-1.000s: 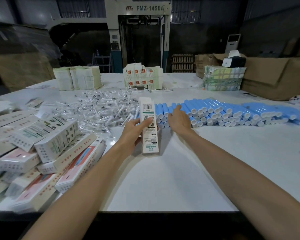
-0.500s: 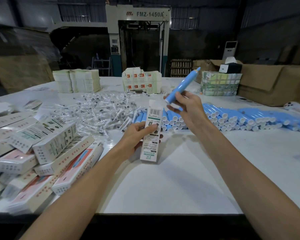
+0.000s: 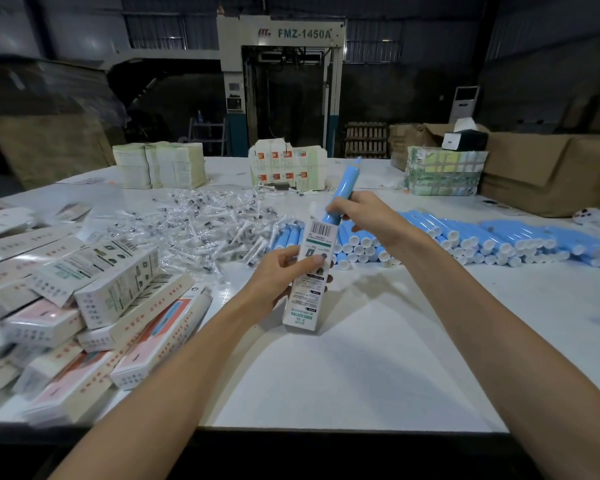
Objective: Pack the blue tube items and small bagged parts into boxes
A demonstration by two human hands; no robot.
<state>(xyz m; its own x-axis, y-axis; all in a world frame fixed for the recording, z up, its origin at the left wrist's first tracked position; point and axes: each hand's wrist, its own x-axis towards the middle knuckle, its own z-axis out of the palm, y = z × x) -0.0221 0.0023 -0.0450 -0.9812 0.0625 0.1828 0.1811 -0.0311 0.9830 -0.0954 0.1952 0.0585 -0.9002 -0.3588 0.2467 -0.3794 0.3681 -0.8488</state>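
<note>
The blue tube (image 3: 343,188) stood nearly upright in the right hand (image 3: 364,220), whose fingers curled round its lower part. Its tip leaned slightly right and its lower end met the open top of the box (image 3: 309,271); whether it had entered I could not tell. The left hand (image 3: 278,275) gripped that box at its middle, its long axis almost in line with the tube, so a slide down that shared axis looked next. Beyond lay the stacked tubes (image 3: 482,240) to the right, the bagged parts (image 3: 205,223) to the left and closed boxes (image 3: 101,299) piled at the table's (image 3: 361,358) left edge.
</note>
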